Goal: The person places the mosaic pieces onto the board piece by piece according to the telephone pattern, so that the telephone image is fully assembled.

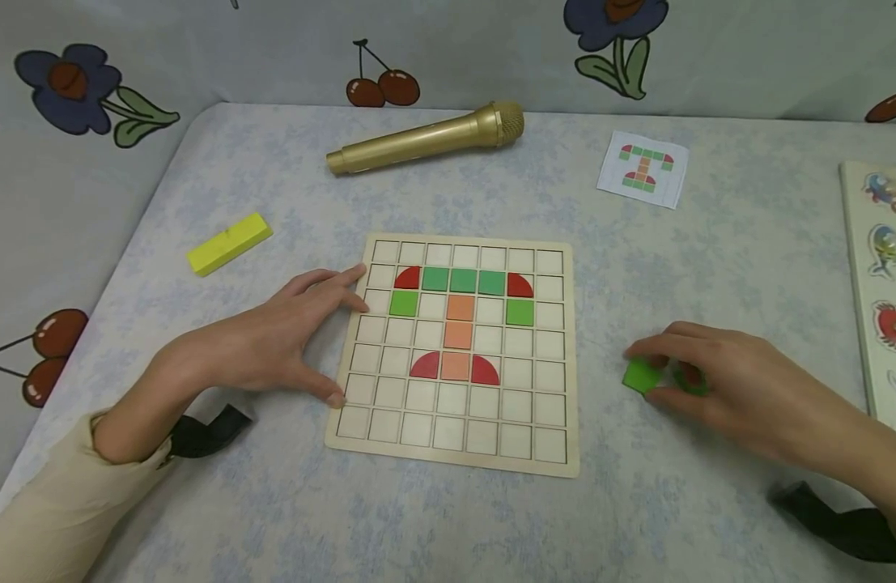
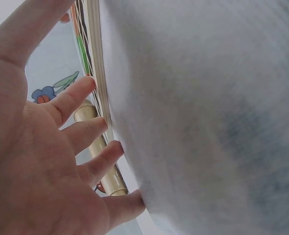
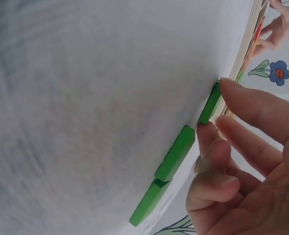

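A wooden grid board (image 1: 451, 465) lies flat on the table, with red quarter-round, green and orange square tiles set in some of its cells. My left hand (image 1: 269, 336) is spread along the board's left edge, thumb near the lower corner and fingertips at the upper side. To the right of the board, my right hand (image 1: 717, 389) pinches a green square tile (image 1: 642, 375) between thumb and finger. The right wrist view shows this tile (image 3: 210, 103) standing close over the table. Two more green tiles (image 3: 176, 154) lie beside it, partly covered by the hand in the head view.
Behind the board lie a gold microphone (image 1: 426, 146) and a paper card (image 1: 644, 170) printed with a tile pattern. A yellow block (image 1: 229, 243) is at the left. A board with sea-animal pictures (image 1: 885, 283) stands at the right edge. Patterned cloth (image 1: 273, 57) hangs behind the table.
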